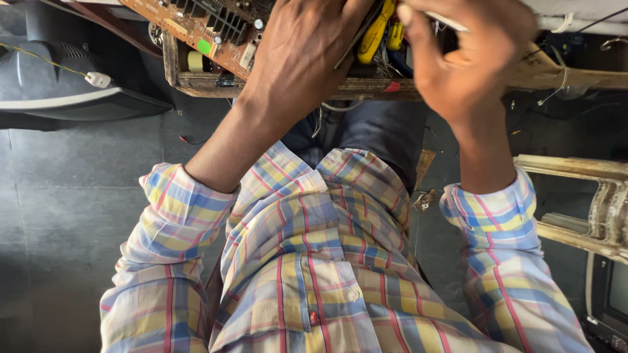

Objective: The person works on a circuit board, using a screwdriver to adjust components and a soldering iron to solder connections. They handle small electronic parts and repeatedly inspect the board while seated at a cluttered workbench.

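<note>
Up at the top, both hands are over a worn wooden box (275, 86) full of tools and parts. The left hand (307, 52) lies with its back toward us, in the middle of the box. Its fingers curl down into the box, and a thin dark tool (356, 36) sticks out from under them, so the hand seems to hold it, but the fingertips are hidden. Just beside it, a yellow screwdriver handle (376, 33) stands tilted in the box, between the two hands. The right hand (468, 55) is at the right end of the box. Its fingers are bent close together, and something thin and white (445, 23) pokes out by the thumb. I cannot tell if it grips that.

An orange circuit board (190, 23) leans over the left corner of the box. A green sticker (205, 46) sits on its lower edge. A roll of pale tape (195, 61) rests inside the box under the board.

Both arms wear a checked shirt (314, 261) in yellow, blue and pink, with sleeves rolled up. Blue jeans (373, 127) show below the box. The floor (78, 196) is dark grey tile.
</note>
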